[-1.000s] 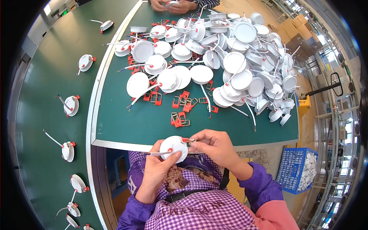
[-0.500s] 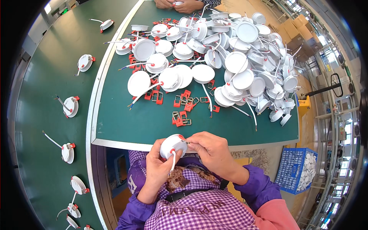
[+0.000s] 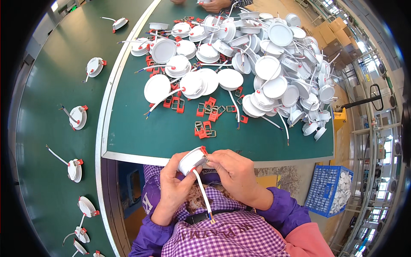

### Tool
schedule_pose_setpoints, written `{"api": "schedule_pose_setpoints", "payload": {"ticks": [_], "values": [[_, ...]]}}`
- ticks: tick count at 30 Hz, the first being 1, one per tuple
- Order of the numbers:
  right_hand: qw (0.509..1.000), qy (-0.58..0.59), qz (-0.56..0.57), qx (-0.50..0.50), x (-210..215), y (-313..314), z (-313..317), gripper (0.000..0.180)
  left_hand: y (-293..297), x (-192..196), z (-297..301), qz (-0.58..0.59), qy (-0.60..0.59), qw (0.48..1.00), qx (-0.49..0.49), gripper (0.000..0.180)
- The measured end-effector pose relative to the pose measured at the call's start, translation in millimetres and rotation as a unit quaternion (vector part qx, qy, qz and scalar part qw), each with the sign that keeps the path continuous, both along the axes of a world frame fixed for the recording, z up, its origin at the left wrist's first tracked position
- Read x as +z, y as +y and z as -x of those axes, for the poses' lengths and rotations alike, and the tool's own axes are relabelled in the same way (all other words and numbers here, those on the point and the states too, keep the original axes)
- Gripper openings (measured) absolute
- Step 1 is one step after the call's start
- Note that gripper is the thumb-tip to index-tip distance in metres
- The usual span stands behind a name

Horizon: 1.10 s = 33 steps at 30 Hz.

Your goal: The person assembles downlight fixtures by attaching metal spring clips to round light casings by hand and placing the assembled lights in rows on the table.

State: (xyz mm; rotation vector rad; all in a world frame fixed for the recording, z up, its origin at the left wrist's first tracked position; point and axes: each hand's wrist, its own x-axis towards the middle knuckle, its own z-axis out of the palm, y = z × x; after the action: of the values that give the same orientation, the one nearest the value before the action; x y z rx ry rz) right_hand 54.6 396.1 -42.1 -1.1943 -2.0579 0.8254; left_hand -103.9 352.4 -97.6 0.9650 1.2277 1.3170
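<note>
My left hand (image 3: 173, 185) is closed around a round white downlight (image 3: 190, 161), held tilted above my lap just off the table's front edge. From the downlight a white cable (image 3: 202, 190) hangs down with bare wire ends. A red spring clip (image 3: 204, 150) sits at its upper rim. My right hand (image 3: 235, 174) pinches the metal part of that clip against the rim; the fingertips partly hide it. Beyond my hands, loose red spring clips (image 3: 205, 129) lie on the green table (image 3: 141, 139), beside a large heap of white downlights (image 3: 274, 88).
On the left, a green strip (image 3: 47, 137) carries several spaced downlights (image 3: 75, 170), set apart by a pale metal edge (image 3: 104, 128). A co-worker's hand (image 3: 216, 5) shows at the far side. Right of the table stand a blue crate (image 3: 319, 188) of white parts and cardboard boxes (image 3: 334, 36).
The downlight has tilted in my left hand, and its cable now hangs longer, toward my lap. My right fingers stay at the clip. The co-worker's hands have moved apart.
</note>
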Motion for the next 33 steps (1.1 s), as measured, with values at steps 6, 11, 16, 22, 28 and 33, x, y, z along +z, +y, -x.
{"api": "schedule_pose_setpoints", "payload": {"ticks": [6,11,16,22,28,33], "values": [[0.998,-0.026,-0.048,0.008,-3,-5,1,0.022,0,4,5,0.054,-0.045,0.997,-0.036,0.031],[0.998,-0.030,-0.049,-0.002,-5,-7,2,0.021,3,5,7,0.037,-0.020,0.997,-0.061,0.031],[0.999,-0.009,-0.047,-0.012,-4,-8,-2,0.014,0,2,7,0.059,-0.064,0.993,-0.086,0.032],[0.994,0.007,0.095,-0.050,5,-8,-1,0.023,1,7,11,0.018,-0.047,0.994,-0.094,0.032],[0.983,0.081,0.159,-0.035,9,-8,-5,0.050,-13,9,16,0.022,-0.066,0.992,-0.108,0.034],[0.965,0.080,0.249,-0.022,17,-8,-4,0.047,-23,9,19,0.040,-0.074,0.990,-0.116,0.032]]}}
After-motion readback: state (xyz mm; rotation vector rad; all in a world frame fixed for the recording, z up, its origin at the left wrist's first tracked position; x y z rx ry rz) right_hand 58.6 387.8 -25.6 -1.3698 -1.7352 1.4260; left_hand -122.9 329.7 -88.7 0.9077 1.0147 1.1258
